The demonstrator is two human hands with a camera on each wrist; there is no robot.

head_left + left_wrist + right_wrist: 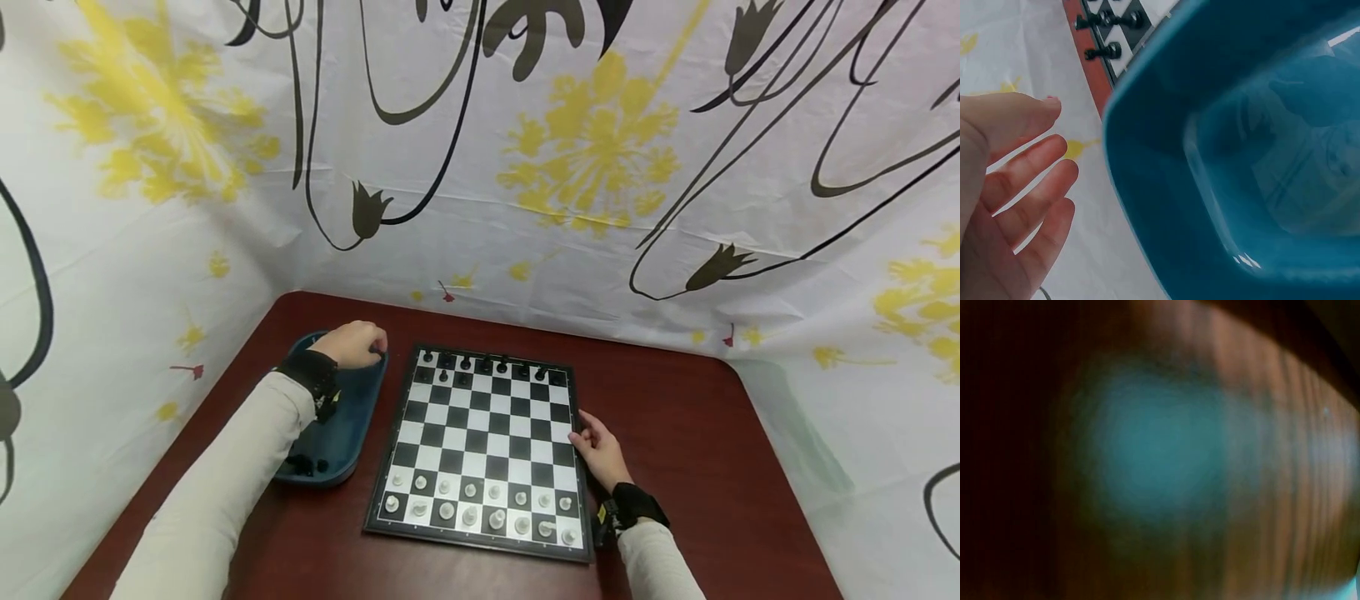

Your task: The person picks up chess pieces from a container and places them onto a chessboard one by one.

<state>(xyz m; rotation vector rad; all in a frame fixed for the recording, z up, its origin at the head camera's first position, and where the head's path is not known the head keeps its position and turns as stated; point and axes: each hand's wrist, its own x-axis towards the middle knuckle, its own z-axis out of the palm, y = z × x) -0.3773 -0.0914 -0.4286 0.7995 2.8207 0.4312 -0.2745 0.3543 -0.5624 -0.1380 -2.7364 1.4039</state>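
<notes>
A black-and-white chessboard lies in the middle of the dark red table. Black pieces stand along its far rows and white pieces fill its two near rows. A blue tray sits left of the board, with a few black pieces at its near end. My left hand hovers over the tray's far end. In the left wrist view this hand shows relaxed fingers holding nothing, beside the tray wall and some black pieces. My right hand rests with loose fingers on the board's right edge.
A white cloth with yellow flowers and black lines walls in the table at the back and both sides. Bare table shows right of the board. The right wrist view is a blur of brown table surface.
</notes>
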